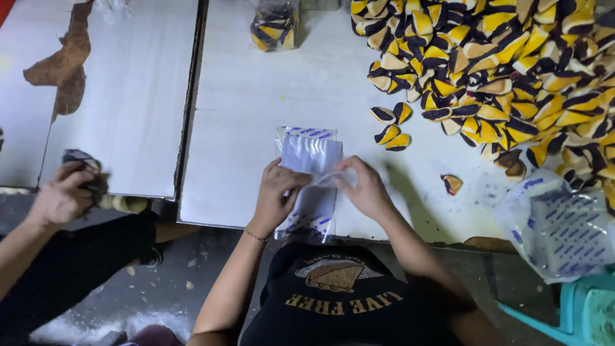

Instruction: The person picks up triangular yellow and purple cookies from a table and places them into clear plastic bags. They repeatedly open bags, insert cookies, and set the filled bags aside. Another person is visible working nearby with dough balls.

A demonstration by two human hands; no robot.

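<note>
My left hand (278, 194) and my right hand (368, 189) meet at the front edge of the white table (256, 96). Both pinch the mouth of one thin clear plastic bag (330, 179), fingers closed on its film. Under it lies a stack of clear bags with blue print (309, 152), partly covered by my hands. A big pile of curved pieces striped yellow, dark and tan (506, 70) fills the far right of the table. Three loose pieces (391, 125) lie just beyond my right hand, and a single one (451, 184) to its right.
Another person's hand (61, 195) at the left grips a small dark packet over a second white board (128, 96) with a brown worn patch. A filled bag (274, 25) stands at the back. More printed bags (557, 230) lie at the right above a teal stool (586, 311).
</note>
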